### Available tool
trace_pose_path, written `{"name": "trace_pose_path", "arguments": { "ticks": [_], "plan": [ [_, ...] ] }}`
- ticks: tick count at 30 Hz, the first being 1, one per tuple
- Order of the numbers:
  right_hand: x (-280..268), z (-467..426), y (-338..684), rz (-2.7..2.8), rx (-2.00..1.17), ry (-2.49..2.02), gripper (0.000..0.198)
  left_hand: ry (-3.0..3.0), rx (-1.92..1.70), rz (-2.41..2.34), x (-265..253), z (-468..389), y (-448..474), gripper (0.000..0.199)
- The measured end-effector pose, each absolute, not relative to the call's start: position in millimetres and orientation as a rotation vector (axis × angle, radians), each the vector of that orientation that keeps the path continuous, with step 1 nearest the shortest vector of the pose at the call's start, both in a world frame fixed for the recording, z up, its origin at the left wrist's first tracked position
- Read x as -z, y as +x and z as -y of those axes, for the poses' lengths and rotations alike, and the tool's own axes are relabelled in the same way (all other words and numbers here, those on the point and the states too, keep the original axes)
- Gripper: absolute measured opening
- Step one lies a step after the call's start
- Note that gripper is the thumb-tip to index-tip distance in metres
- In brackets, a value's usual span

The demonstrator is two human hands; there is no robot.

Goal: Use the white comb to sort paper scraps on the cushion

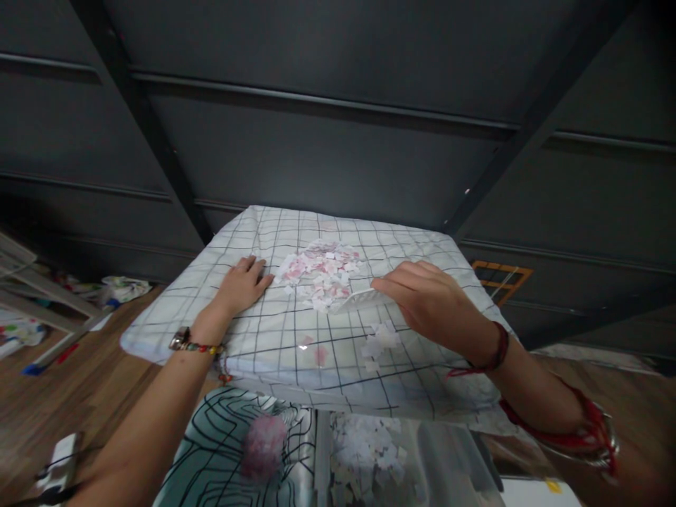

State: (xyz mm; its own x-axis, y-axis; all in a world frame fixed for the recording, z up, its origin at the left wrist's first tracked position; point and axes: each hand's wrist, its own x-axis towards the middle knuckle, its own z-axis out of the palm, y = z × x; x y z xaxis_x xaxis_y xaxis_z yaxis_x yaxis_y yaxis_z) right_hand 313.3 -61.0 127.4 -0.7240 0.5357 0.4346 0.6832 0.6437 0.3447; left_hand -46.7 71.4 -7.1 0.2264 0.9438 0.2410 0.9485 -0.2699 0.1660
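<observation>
A heap of small white and pink paper pieces lies on a white cloth with a dark grid. My left hand rests flat on the cloth just left of the heap, fingers stretched out and holding nothing. Pinched in my right hand is a thin white flat piece with small holes; its lower edge is at the heap's right side. Its exact kind I cannot make out. A few loose white pieces and a pinkish clear piece lie nearer to me.
Below the near edge stands a clear plastic box containing many white pieces. Left of it, a pink bundle sits on teal fabric with black lines. Dark panels rise behind the table. A power strip lies at lower left.
</observation>
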Motion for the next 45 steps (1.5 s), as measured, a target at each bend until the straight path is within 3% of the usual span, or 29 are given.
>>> {"name": "trace_pose_path", "arguments": {
  "ticks": [45],
  "plan": [
    [-128, 75, 320, 2.564, 0.668, -0.862, 0.035, -2.443, 0.437, 1.845, 12, -76, -51, 0.056]
  ]
}}
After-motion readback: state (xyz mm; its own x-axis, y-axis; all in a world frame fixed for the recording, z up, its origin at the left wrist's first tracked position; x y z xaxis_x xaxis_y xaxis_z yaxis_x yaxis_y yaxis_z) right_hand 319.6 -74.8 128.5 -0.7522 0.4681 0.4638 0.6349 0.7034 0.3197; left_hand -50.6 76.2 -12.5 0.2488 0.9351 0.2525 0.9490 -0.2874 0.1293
